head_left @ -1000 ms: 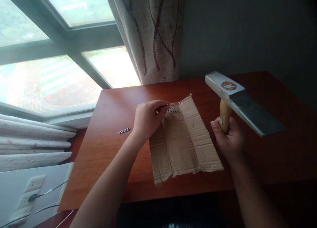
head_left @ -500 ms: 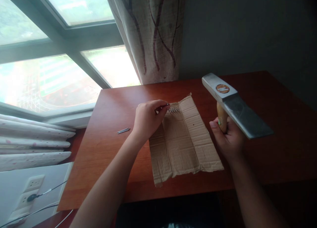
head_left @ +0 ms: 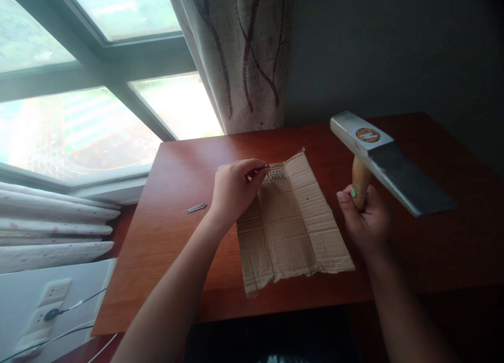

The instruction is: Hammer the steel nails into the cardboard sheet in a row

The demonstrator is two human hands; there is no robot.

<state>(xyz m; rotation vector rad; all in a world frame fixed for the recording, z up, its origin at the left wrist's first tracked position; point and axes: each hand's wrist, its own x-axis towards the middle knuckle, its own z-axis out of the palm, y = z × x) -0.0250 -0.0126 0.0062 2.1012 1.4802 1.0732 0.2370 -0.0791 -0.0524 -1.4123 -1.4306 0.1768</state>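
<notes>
My left hand (head_left: 238, 189) is over the far left part of a creased cardboard sheet (head_left: 291, 226). Its thumb and forefinger pinch a nail (head_left: 266, 166), of which only the dark head shows. Right beside the fingertips, several nails (head_left: 277, 174) stand close together in the cardboard. My right hand (head_left: 368, 218) grips the wooden handle of a hammer (head_left: 378, 147), raised to the right of the sheet with its long metal head uppermost. A few loose nails (head_left: 196, 208) lie on the wood left of my left hand.
All this is on a reddish-brown wooden table (head_left: 173, 174). Behind it hang a patterned curtain (head_left: 252, 58) and a window (head_left: 106, 63). At lower left is a wall socket (head_left: 49, 305) with a plug and cables.
My right hand has shifted the hammer a little to the right, its head tilting outward. My left hand stays pinched at nearly the same spot, and the cardboard has hardly moved.
</notes>
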